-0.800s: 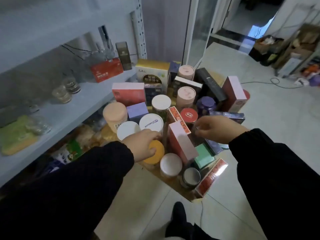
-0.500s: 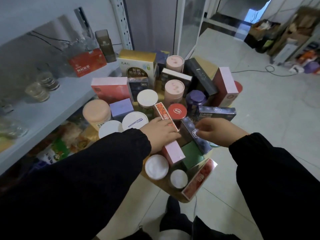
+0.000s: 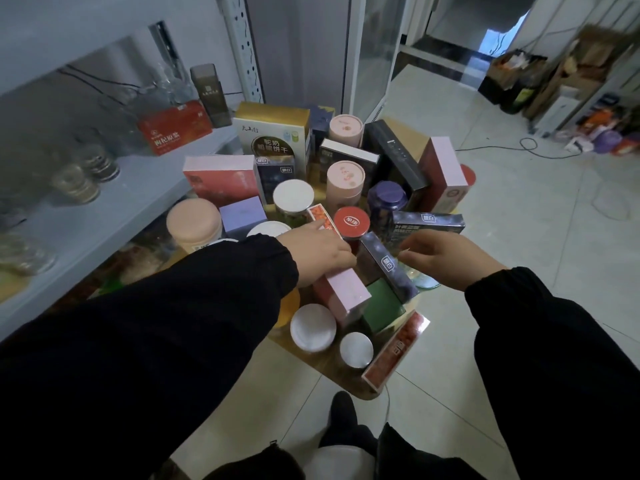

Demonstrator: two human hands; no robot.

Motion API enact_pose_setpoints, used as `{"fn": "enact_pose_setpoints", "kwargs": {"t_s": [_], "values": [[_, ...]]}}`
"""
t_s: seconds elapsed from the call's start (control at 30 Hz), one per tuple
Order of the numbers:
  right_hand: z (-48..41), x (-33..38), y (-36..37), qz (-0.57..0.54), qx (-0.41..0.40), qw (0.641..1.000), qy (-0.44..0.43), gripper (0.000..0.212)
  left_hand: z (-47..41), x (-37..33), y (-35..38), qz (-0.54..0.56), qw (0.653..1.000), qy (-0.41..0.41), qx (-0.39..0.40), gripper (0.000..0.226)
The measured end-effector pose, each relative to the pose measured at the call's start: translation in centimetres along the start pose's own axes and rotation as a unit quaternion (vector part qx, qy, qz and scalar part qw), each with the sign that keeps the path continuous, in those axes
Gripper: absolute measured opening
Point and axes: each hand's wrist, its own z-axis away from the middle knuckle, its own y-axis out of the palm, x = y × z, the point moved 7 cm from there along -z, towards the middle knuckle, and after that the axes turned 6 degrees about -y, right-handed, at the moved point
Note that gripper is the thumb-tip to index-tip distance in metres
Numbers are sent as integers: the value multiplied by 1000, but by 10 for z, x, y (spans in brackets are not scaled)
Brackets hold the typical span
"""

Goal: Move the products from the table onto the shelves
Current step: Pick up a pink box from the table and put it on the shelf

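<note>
A low wooden table [image 3: 358,393] is crowded with products: boxes, jars and tins. My left hand [image 3: 318,251] lies on the far end of a pink-topped red box [image 3: 346,294], and its forefinger reaches onto a narrow orange patterned box [image 3: 320,214]. My right hand [image 3: 446,258] hovers at the table's right side, fingers curled, tips against a dark blue box [image 3: 386,263] that leans there. A red-lidded jar [image 3: 351,221] stands between the two hands. Nothing is lifted off the table. The grey shelf [image 3: 121,202] runs along the left.
On the shelf stand a red box [image 3: 173,131], a dark tall box [image 3: 211,95] and several glass jars [image 3: 83,174]. Packets fill the shelf below. A glass door [image 3: 374,53] rises behind the table. A cable [image 3: 519,150] crosses the tiled floor; cartons [image 3: 571,81] pile at far right.
My left hand left the yellow-lidded jar and moved right onto the pink-topped box, fingers stretching toward the orange box. My right hand dropped closer to the dark blue box.
</note>
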Motion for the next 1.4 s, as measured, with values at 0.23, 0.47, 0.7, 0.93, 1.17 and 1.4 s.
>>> {"fn": "enact_pose_setpoints", "kwargs": {"t_s": [0.23, 0.47, 0.7, 0.93, 1.17, 1.4], "values": [[40, 43, -43, -13, -54, 998, -1, 11, 28, -3, -51, -65, 997, 8, -33, 57], [79, 93, -77, -208, -168, 963, -41, 51, 93, -1, -128, -73, 990, -12, -123, 49], [79, 213, -20, -385, -57, 906, -168, 89, 246, 47, -209, 111, 958, -157, -214, 51], [80, 352, 70, -325, -24, 903, -281, 75, 437, 82, -195, 162, 880, -337, -292, 48], [104, 516, 180, -394, 83, 858, -319, 85, 692, 95, -84, 147, 731, -555, -368, 56], [112, 665, 237, -361, 134, 836, -391, 86, 877, 71, 89, 216, 608, -742, -181, 55]]}}
